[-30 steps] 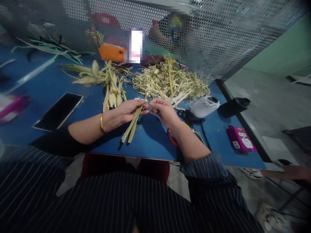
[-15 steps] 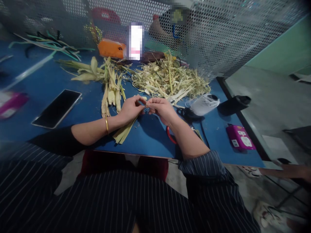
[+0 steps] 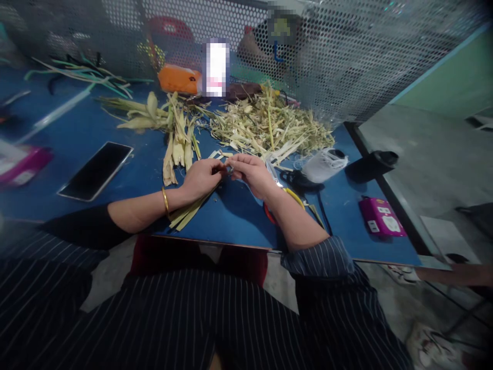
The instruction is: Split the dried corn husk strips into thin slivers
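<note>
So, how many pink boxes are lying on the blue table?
2: one pink box near the table's right edge, beside the black cable; another pink box, blurred, at the far left edge. More may be hidden outside the view.

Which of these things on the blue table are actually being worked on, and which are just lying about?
In hand: left hand and right hand pinching the leaf strips; cut leaves and trimmings pile alongside.

Lying about: phone, pink box, thread spool, orange pouch.

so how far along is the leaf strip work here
Looks mid-job. Done, apparently: a big heap of dry trimmings lies at the back of the blue table. In hand: the left hand grips a few leaf strips while the right hand pinches at their top end. Left: a row of untrimmed leaves waits beside the heap.
</note>
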`<act>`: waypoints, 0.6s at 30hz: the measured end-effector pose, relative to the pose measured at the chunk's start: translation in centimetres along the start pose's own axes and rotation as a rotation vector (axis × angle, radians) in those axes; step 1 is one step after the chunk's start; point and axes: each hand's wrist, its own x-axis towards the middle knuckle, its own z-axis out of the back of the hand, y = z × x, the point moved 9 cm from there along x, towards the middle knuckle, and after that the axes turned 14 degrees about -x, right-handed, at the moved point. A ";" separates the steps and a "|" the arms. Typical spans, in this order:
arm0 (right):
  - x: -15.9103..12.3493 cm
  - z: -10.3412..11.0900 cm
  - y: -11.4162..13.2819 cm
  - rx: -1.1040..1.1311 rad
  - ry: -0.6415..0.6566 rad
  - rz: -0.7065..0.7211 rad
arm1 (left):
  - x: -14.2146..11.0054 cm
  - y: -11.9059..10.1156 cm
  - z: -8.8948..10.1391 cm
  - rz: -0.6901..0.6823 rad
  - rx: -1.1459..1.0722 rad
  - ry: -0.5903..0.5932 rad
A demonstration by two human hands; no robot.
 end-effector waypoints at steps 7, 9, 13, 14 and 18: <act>0.4 1.0 0.0 -0.756 -0.111 0.136 | 0.0 0.8 0.8 0.026 -0.082 -0.035; 0.4 0.5 0.1 -0.904 -0.107 0.197 | 0.0 0.9 0.8 0.040 -0.097 -0.025; 0.4 0.1 0.0 -0.985 -0.096 0.225 | 0.0 1.0 0.7 0.049 -0.215 -0.028; 0.4 0.1 -0.1 -0.991 -0.098 0.224 | 0.0 1.0 0.4 0.064 -0.272 -0.005; 0.4 0.3 0.1 -1.001 -0.098 0.194 | -0.1 1.2 -1.6 0.163 -0.481 0.168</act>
